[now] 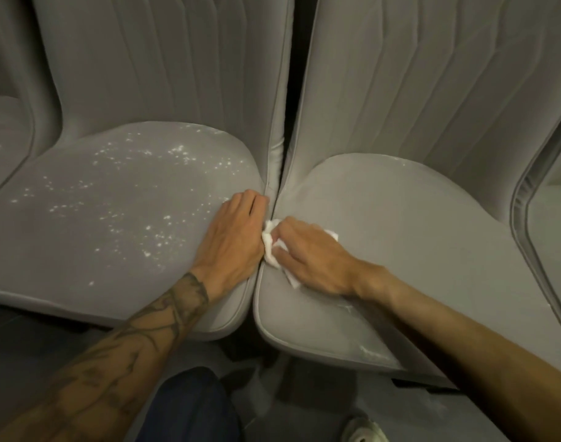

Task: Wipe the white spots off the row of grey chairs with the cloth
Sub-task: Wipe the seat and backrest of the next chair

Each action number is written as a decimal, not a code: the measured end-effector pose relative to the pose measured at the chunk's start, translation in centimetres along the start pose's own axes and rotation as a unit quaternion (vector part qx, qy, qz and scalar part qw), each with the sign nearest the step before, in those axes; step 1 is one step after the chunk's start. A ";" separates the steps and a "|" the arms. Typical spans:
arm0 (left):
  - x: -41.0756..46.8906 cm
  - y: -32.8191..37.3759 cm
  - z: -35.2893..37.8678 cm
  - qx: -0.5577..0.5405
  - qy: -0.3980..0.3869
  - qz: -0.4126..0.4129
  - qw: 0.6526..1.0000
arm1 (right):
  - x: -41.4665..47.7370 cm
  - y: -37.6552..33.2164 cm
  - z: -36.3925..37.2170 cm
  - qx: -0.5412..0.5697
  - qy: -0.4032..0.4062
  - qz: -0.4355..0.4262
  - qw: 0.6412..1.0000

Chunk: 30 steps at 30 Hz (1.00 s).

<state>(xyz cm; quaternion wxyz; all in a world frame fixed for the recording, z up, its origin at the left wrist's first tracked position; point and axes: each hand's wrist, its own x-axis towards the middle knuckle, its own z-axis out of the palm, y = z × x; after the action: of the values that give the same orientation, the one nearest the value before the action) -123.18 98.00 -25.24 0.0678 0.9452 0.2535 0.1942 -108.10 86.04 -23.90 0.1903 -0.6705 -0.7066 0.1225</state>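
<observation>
Single head-worn view here, tipped forward and steeply down, close over two grey seats. Left seat (113, 202) and right seat (400, 237) split the frame, their gap running up the middle. Left hand (234, 237) and right hand (314, 260), gripping the cloth (269, 248), meet near centre; floor (24, 355) and a knee (190, 406) line the bottom edge.
</observation>
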 end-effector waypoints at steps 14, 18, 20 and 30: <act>-0.1 0.3 -0.6 0.027 0.014 -0.005 1.000 | -4.6 -3.7 -0.8 -0.011 -0.033 0.016 0.999; -0.2 0.4 -1.1 0.015 -0.007 -0.006 1.000 | -1.4 -2.5 -2.3 -0.044 0.004 0.143 0.989; -0.7 0.4 -1.3 0.011 -0.013 -0.001 1.000 | -1.2 -3.3 -1.5 -0.061 0.027 0.164 0.984; -2.1 1.2 -1.3 0.025 -0.007 0.031 0.999 | -6.8 -3.3 -2.5 -0.037 0.043 0.172 0.983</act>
<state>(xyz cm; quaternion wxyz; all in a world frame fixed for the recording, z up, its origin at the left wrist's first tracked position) -124.84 95.90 -24.46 0.0395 0.9555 0.2280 0.1829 -109.77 78.82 -20.95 0.1712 -0.7932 -0.5760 0.0982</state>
